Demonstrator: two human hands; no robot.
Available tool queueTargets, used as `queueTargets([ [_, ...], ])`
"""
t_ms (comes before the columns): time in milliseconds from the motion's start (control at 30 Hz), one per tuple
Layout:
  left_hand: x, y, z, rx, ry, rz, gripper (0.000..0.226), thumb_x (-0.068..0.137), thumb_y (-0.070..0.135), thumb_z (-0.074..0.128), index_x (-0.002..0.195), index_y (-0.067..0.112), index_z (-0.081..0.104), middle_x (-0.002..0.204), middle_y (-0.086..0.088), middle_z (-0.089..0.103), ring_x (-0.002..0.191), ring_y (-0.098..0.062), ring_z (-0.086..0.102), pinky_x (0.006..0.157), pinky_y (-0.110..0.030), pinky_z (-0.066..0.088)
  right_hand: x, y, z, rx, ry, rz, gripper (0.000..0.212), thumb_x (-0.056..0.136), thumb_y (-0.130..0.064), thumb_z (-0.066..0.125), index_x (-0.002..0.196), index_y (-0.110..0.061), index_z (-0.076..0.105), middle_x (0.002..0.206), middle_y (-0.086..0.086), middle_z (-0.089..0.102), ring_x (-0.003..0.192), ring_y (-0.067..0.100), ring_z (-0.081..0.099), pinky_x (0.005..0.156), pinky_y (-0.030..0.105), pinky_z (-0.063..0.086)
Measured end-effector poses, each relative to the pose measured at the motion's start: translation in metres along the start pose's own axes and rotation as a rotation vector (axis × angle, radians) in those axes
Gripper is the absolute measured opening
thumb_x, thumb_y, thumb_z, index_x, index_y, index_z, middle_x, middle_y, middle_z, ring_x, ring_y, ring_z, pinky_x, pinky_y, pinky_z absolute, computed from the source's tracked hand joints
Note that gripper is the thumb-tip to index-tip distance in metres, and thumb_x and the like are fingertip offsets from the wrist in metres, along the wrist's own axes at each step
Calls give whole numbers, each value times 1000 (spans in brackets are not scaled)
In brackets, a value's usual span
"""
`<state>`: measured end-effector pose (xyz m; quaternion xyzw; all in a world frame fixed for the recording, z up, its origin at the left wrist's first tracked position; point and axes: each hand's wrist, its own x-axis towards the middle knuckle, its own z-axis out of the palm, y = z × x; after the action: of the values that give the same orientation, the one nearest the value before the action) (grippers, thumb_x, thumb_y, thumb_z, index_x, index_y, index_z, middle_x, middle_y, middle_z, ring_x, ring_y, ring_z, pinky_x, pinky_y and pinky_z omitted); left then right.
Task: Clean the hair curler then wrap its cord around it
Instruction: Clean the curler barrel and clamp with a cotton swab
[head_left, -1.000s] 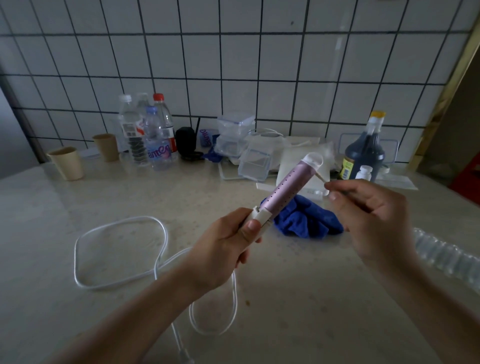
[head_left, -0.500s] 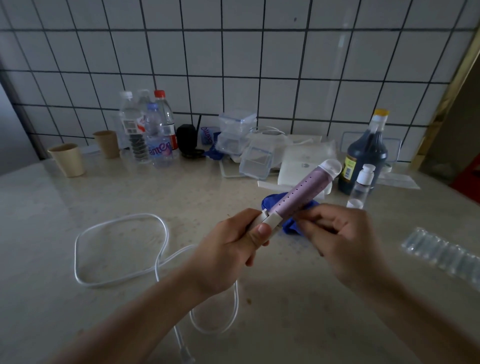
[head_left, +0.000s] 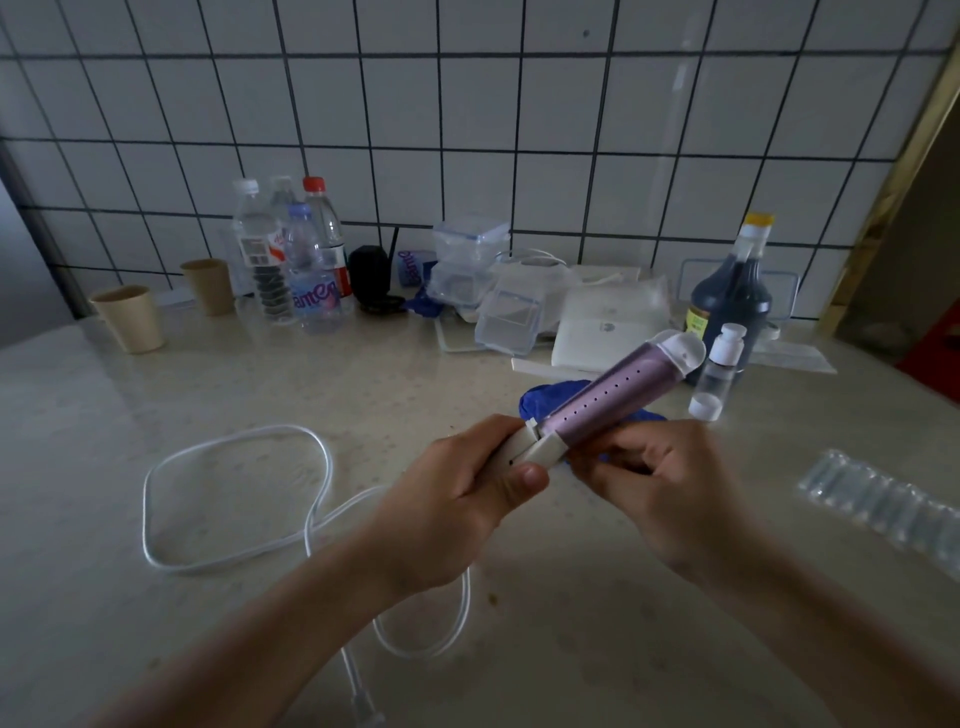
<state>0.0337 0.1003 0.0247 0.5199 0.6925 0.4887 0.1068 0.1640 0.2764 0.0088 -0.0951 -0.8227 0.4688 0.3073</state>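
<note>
Cleaning under way: pink perforated hair curler (head_left: 605, 401) held above the bench (head_left: 156, 519), left hand (head_left: 462, 493) clamped on its cream handle, right hand (head_left: 670, 478) pinched at the barrel base; white cord (head_left: 228, 499) lying loose, awaiting wrapping next

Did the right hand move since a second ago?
Yes. The right hand slid down from the curler tip to its base, toward the left hand.

Dim, bluish light; wide-angle bending at the edges, soft blur throughout
</note>
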Motion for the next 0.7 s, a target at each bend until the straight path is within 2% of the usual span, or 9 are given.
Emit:
queueTargets([
  [67,0,0,0,3,10,-5,40,89,62,54,106,26,64,77,-8,62,68,-30,60,65,-52,49,0,-3,0,6,28,7,26,81,-47,69,94,-30,83,73,25,70,55,31,54,54,43,43],
  [133,0,1,0,16,25,-4,41,89,62,53,104,26,64,77,-7,62,67,-30,60,64,-53,49,1,-7,-2,-16,100,-2,24,78,-48,68,92,-35,83,73,24,71,55,38,58,58,39,43],
  [233,1,2,1,35,36,-3,41,88,64,52,102,27,63,75,-3,61,66,-27,60,63,-51,49,3,-14,-7,-21,158,-9,19,79,-42,70,92,-42,83,78,20,77,77,53,68,62,49,56],
  [300,1,2,2,28,36,-6,41,88,65,52,101,28,62,76,-4,62,67,-27,60,63,-52,50,3,-17,-8,-42,180,-39,21,84,-30,74,91,-48,82,76,11,79,77,50,70,64,60,59],
  [400,1,2,1,24,38,-8,42,87,65,52,102,28,63,77,-6,63,67,-28,62,64,-53,50,3,-17,-9,-40,226,-59,38,91,-10,78,90,-47,83,75,9,79,76,48,70,62,42,54],
  [500,2,2,1,28,36,-9,44,87,66,51,104,28,63,78,-7,63,68,-29,62,65,-53,51,3,-15,-10,-41,261,-48,23,90,-17,79,90,-39,84,72,16,76,67,45,66,66,36,47],
  [567,2,2,1,33,39,-11,43,87,66,51,103,28,63,77,-5,62,68,-28,62,64,-53,50,2,-17,-11,-69,272,-46,13,89,-22,79,90,-34,84,70,9,77,68,42,67,62,40,51],
  [633,2,2,1,38,44,-11,42,87,66,51,100,28,62,71,3,59,66,-26,61,64,-51,49,2,-20,-11,-62,292,-42,14,91,-14,80,88,-27,85,73,2,80,73,36,72,65,45,58],
  [700,2,2,0,40,43,-9,40,88,66,50,98,29,61,69,8,57,65,-25,61,62,-48,48,2,-22,-12,-61,308,-39,19,91,-9,78,87,-26,84,75,-2,81,71,21,75,66,35,56],
])
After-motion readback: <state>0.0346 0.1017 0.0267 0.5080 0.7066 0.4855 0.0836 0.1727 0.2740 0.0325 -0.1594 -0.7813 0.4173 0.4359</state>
